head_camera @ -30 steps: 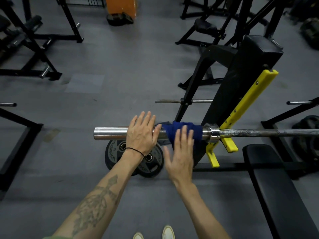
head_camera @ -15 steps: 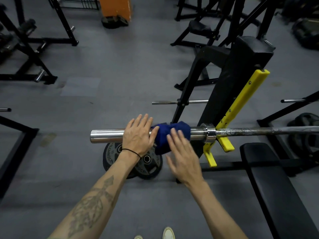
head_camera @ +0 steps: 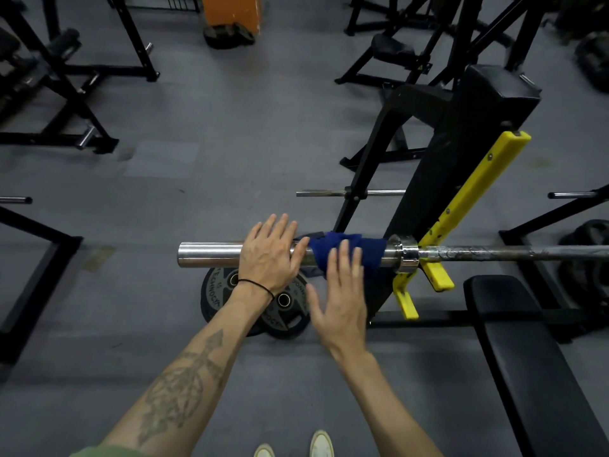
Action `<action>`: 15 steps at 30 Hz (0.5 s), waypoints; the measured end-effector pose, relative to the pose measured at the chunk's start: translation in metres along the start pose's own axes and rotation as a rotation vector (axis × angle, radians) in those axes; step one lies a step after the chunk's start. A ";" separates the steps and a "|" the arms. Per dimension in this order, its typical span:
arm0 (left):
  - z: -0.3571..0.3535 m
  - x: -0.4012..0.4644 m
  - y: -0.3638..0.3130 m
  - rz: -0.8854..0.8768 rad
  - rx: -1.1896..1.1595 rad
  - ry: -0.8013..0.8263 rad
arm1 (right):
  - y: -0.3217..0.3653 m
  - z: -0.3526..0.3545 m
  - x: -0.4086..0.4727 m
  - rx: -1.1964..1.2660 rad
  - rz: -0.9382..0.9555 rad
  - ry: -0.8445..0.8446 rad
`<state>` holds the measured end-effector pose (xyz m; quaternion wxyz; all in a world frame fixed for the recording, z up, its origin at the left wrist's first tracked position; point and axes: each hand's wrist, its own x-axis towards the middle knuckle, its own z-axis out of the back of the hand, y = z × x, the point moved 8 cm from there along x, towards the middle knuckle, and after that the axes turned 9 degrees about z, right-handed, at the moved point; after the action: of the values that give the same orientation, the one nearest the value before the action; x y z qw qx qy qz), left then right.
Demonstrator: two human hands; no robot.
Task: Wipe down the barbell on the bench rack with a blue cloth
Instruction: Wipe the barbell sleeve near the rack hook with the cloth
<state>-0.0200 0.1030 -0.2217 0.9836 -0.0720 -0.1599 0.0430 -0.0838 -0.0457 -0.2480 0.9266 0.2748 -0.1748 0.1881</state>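
Observation:
The barbell lies across the bench rack, its chrome sleeve pointing left and its thin shaft running off to the right. A blue cloth is draped over the sleeve next to the collar. My left hand rests flat on the sleeve with straight fingers, just left of the cloth. My right hand has straight fingers whose tips press on the cloth from the near side. The yellow rack hooks carry the bar right of the collar.
Black weight plates lie on the floor under the sleeve. The black bench pad stretches to the lower right. Black rack frames stand at the left and rear. An orange box is at the top. My shoes show below.
My right hand slid the cloth left along the sleeve, then back right toward the collar. My left hand stayed flat on the sleeve.

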 end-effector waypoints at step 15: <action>0.001 0.002 -0.003 0.003 0.019 0.038 | -0.032 0.022 -0.004 -0.127 0.149 -0.030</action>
<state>-0.0183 0.1000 -0.2200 0.9870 -0.0636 -0.1406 0.0448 -0.0781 -0.0843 -0.2469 0.9229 0.2047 -0.2200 0.2408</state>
